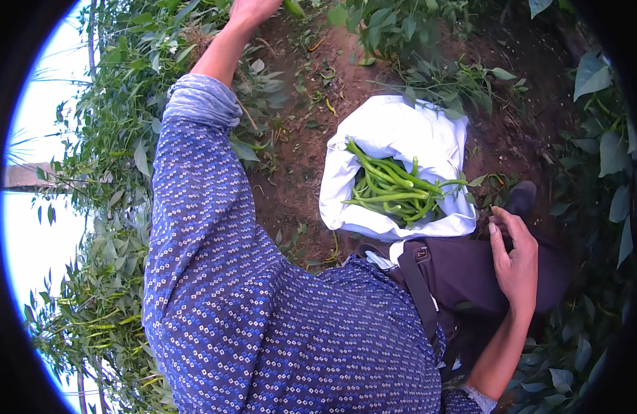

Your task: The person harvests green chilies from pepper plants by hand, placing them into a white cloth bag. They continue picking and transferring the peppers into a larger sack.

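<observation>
My left hand reaches out at the top edge, where the frame cuts off most of it. Close to its fingers is a green chili pepper, and whether I grip it is not visible. My right hand hovers over or rests on my dark trouser leg, thumb and fingers loosely bent and apart, nothing visible in them. Between the two arms lies a white cloth sack with its mouth rolled open. Long green chili peppers fill the opening, some poking over the rim. The right fingertips are just off the sack's right side.
Leafy pepper plants crowd the left, some bearing pale green peppers. More foliage stands along the right, and a low plant overhangs the sack. Reddish soil with fallen leaves and peppers runs between. A dark shoe tip shows beside the sack.
</observation>
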### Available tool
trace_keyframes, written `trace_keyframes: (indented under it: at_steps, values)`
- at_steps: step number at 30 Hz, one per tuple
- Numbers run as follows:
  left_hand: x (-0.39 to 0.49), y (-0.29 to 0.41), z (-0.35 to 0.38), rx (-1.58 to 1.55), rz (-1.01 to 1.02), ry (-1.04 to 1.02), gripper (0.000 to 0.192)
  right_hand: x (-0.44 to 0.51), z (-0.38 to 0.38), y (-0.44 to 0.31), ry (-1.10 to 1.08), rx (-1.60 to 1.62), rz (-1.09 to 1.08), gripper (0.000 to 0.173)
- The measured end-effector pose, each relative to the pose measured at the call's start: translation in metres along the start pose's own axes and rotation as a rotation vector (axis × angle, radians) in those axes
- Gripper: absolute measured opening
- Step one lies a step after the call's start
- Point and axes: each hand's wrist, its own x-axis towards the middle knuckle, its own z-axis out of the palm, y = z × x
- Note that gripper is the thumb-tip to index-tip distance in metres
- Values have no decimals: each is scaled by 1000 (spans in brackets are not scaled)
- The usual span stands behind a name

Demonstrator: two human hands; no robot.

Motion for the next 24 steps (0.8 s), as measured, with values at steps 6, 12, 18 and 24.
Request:
trace_keyframes:
  at_steps: [6,12,18,24]
  values:
    - [17,44,-6,-363,-82,86,58,3,1,0,30,33,-17,26]
    - [63,76,-9,-398,-86,34,52,10,4,3,20,37,-1,27]
    - [57,58,-23,-644,-73,-122,48,10,6,8,44,-3,-34,28]
    - [-2,27,-70,-922,-237,-352,40,13,6,15,78,95,-20,28]
